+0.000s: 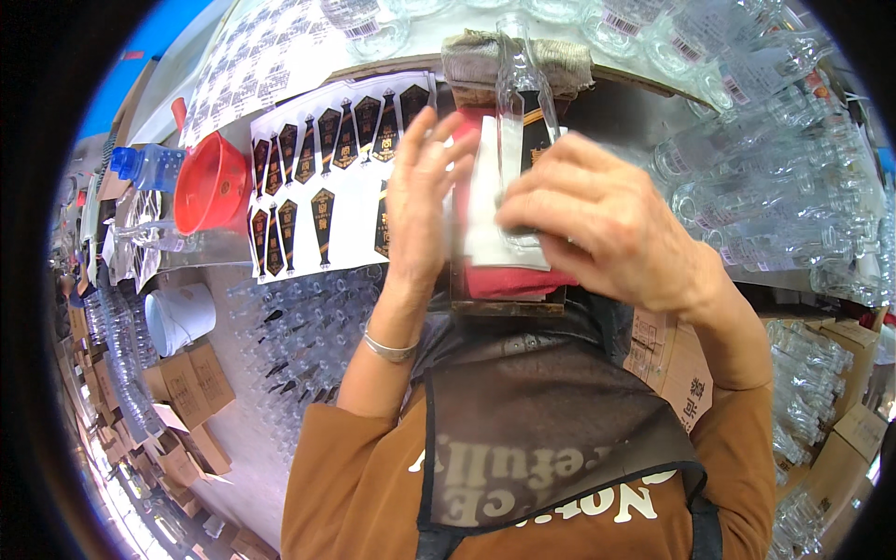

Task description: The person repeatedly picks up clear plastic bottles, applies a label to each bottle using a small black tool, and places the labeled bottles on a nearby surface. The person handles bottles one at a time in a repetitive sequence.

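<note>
A clear glass bottle (pixel 512 103) lies with its neck pointing away from me on a padded stand. A black label with gold marks (pixel 538 131) shows on its body. My right hand (pixel 611 219) is curled over the bottle's near right part, fingers bent against it, hiding much of the body. Beneath the bottle are a white cloth (pixel 481 243) and a red cloth (pixel 513 282). My left hand (pixel 420 196), slightly blurred, is raised left of the bottle with its fingers apart and nothing in them. Below it is a white sheet of black labels (pixel 350 201).
A rolled, stained cloth (pixel 569 63) supports the bottle's neck. At left stand a red plastic basin (pixel 213 182) and a blue-capped bottle (pixel 149 168). Many clear bottles (pixel 747 159) crowd the right. Lower down are a white bucket (pixel 180 317), cardboard boxes (pixel 189 383) and standing bottles (pixel 303 322).
</note>
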`<control>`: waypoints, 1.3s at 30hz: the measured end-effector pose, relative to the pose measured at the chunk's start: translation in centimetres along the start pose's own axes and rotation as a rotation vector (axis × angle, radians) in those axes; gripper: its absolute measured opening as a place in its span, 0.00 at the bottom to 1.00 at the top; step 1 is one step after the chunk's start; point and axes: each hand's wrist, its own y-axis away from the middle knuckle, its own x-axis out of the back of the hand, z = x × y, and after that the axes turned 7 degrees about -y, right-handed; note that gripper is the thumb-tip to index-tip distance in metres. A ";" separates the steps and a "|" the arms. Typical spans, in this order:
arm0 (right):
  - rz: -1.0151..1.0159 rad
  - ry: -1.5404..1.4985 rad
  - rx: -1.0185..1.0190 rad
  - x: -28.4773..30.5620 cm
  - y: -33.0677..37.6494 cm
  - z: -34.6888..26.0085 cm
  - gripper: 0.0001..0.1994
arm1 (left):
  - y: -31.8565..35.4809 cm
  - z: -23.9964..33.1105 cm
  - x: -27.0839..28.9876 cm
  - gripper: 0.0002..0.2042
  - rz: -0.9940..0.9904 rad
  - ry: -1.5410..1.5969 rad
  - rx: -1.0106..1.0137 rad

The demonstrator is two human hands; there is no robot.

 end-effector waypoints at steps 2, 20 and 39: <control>0.122 0.077 0.039 0.2 -1.0 0.2 0.15 | 0.0 0.1 0.4 0.28 0.024 -0.006 -0.034; 0.132 -0.220 -0.050 -0.8 4.9 1.4 0.15 | 1.2 -0.9 1.3 0.24 -0.034 -0.249 -0.107; 0.243 -0.345 -0.869 -2.9 4.4 2.1 0.29 | -4.0 -2.0 -4.6 0.23 -0.020 -0.401 -0.143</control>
